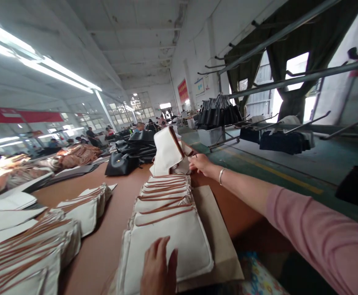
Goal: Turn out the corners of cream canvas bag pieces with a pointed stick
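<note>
A row of overlapping white fabric pieces with brown edges [173, 241] runs away from me over the brown tabletop [114, 213]. My left hand [159, 266] rests on the nearest piece, fingers apart, holding nothing. At the far end of the row, my right hand [201, 164] has its fingers closed at the edge of an upright white piece [167, 149]; a small dark thing shows at the fingertips, too small to name. Brown paper [217, 233] lies under the row's right side.
More white pieces [87, 211] lie in rows at the left. Black bags [122, 163] are heaped beyond, near orange-brown bundles [79, 155]. To the right stands a metal rack [268, 84] with hanging black bags [217, 112]. Several people are in the background.
</note>
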{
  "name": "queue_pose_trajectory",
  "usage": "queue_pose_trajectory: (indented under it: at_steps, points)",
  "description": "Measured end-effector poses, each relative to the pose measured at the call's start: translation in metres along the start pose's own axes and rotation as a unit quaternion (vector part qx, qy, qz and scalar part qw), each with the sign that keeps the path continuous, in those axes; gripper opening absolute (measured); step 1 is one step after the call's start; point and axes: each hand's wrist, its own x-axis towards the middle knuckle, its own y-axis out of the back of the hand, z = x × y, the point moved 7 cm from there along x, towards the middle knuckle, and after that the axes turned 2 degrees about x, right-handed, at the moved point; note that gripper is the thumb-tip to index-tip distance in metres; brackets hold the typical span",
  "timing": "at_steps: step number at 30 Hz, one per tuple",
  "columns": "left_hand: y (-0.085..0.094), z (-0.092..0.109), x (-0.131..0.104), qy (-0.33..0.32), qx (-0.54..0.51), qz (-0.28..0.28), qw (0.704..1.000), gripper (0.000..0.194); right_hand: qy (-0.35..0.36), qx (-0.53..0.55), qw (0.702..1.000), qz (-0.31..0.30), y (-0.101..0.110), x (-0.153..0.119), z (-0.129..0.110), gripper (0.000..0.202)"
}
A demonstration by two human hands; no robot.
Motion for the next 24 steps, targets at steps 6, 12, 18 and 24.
queue_pose_trajectory:
  at_steps: [6, 12, 18, 24]
  points:
    - [-0.058, 0.022, 0.054, -0.026, 0.013, -0.085, 0.996, 0.031, 0.003, -0.025, 0.996, -0.086, -0.039, -0.052, 0.086, 0.013]
    - [-0.063, 0.031, 0.089, -0.018, 0.057, -0.101, 0.993, 0.029, 0.083, -0.026, 0.988, -0.129, -0.054, -0.052, 0.079, 0.024]
    - [-0.075, 0.041, 0.102, -0.009, 0.077, -0.155, 0.985, 0.022, 0.117, -0.104, 0.954, -0.257, -0.104, -0.036, 0.078, 0.023]
    - [-0.062, 0.051, 0.067, -0.021, -0.014, -0.231, 0.973, 0.033, 0.140, -0.249, 0.907, -0.311, -0.133, -0.025, 0.086, 0.018]
